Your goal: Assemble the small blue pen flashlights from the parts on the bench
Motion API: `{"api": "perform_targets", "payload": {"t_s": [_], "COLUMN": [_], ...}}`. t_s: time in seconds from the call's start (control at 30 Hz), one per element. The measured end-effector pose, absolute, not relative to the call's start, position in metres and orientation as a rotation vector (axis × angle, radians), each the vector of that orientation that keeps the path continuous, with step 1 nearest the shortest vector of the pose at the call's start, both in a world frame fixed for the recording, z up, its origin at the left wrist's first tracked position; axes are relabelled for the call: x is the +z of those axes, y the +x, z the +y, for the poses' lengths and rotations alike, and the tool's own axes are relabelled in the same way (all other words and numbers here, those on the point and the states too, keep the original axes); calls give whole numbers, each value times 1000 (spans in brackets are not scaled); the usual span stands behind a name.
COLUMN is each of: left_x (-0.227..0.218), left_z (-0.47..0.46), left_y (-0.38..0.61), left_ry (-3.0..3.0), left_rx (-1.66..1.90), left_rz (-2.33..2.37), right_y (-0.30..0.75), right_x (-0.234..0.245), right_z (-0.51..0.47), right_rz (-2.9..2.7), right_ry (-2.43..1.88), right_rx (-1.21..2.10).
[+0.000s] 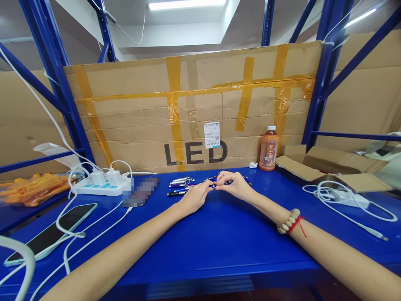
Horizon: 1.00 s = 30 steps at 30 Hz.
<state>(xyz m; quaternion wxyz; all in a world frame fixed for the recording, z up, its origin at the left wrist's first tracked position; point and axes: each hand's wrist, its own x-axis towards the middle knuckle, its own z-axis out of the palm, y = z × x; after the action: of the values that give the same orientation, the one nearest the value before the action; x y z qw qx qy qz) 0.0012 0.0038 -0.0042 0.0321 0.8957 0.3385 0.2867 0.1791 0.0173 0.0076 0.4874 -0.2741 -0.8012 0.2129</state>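
My left hand (194, 196) and my right hand (235, 186) meet above the middle of the blue tabletop, fingertips nearly touching. Both are closed in a pinch around a small dark-blue piece (214, 186), mostly hidden by the fingers, so its kind is unclear. Just left of my left hand lie several pen-like sticks, silver (181, 181) and dark blue (177, 192), with metal clips. Behind my right hand, more small blue, red and silver parts (247, 179) show partly. A beaded bracelet (288, 221) with a red cord circles my right wrist.
A bottle of orange drink (268, 149) stands at the back right, beside an open carton (332, 163). A coiled white cable with adapter (351, 198) lies right. To the left are a power strip (100, 186), phone (56, 232) and loose cables. Taped cardboard (140, 125) walls the back.
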Motion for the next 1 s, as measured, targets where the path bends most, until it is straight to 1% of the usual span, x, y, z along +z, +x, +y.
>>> {"api": "perform_targets", "payload": {"t_s": [0.17,0.4,0.57,0.8,1.0], "left_x": [-4,-4,-6,-7,-5], "left_z": [3,2,3,4,4], "left_y": [1,0,0,1,2], "left_ry": [2744,2742,2829,2833,2840], "left_rx": [913,992,1015,1076,1138], "left_rz": [1029,1080,1190,1272,1239], "right_y": [175,170,167,168,169], "right_x": [4,3,5,7,10], "right_z": [16,15,12,8,5], "right_rz": [-1916,-1832,-1764,-1645,-1584], "right_ry": [-736,-880,-965,-1049,-1055], "right_rx": [538,665,723,957,1062]}}
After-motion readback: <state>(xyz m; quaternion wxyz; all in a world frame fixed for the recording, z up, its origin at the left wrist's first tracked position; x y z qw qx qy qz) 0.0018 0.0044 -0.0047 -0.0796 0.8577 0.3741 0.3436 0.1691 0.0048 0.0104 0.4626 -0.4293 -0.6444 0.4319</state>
